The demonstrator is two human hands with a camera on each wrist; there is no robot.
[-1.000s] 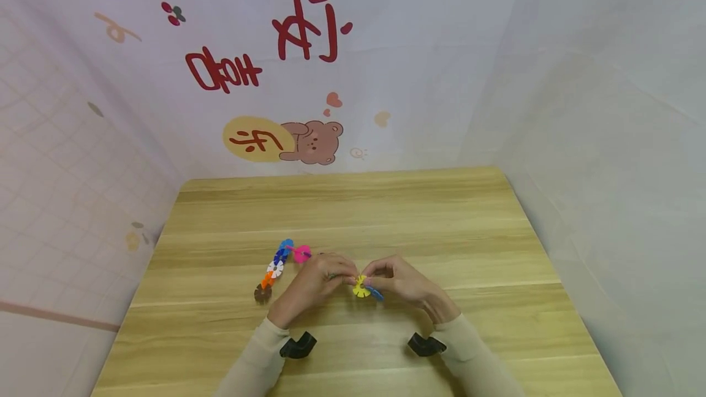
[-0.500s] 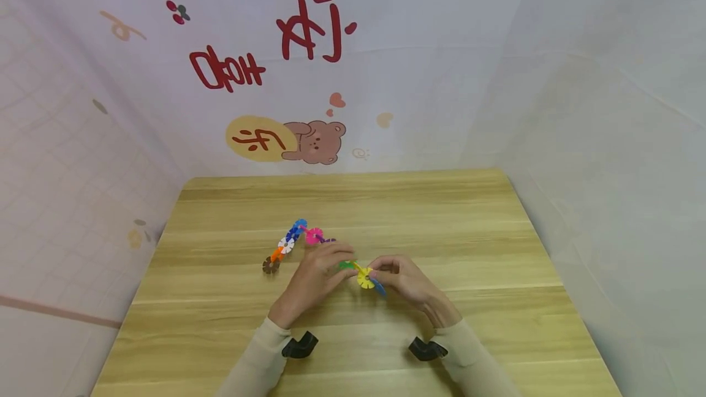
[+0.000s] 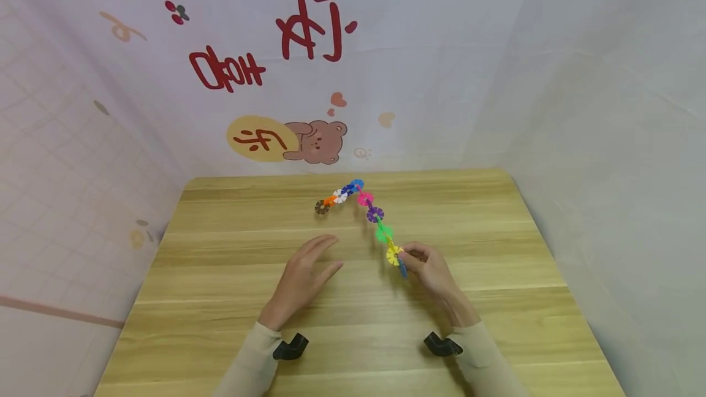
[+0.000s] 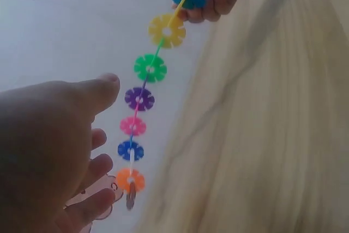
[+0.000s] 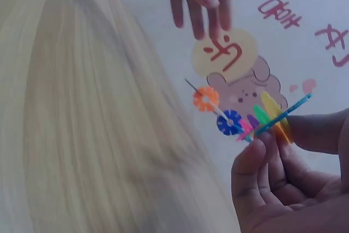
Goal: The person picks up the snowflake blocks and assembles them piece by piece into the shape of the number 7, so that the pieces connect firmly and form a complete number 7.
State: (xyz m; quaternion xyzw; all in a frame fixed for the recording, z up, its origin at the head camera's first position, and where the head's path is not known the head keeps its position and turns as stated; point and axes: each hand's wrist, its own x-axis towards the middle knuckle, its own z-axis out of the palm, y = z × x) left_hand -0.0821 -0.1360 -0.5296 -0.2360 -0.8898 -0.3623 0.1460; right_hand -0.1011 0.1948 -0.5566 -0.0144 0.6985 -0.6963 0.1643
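My right hand (image 3: 436, 271) pinches the near end of a chain of interlocking snowflake discs (image 3: 375, 215), at the yellow disc (image 3: 393, 256) and the blue disc (image 3: 403, 269). From there the chain runs away from me through green, purple and pink. It bends at a light blue disc (image 3: 356, 185), then goes left through dark blue, white and orange to a brown disc (image 3: 322, 207). My left hand (image 3: 300, 277) is apart from the chain, to its left, with thumb and fingers spread and nothing between them. In the left wrist view the discs line up beyond the left thumb (image 4: 101, 92).
The wood-grain table (image 3: 248, 201) lies under both hands. White cloth walls surround its back and sides, the back one (image 3: 419, 78) printed with a bear and red lettering. A black wrist mount (image 3: 290, 347) sticks out from each cream sleeve.
The left hand has let go of the chain and drawn back to the left. The right hand has moved right with the chain, whose far end has swung away and to the right.
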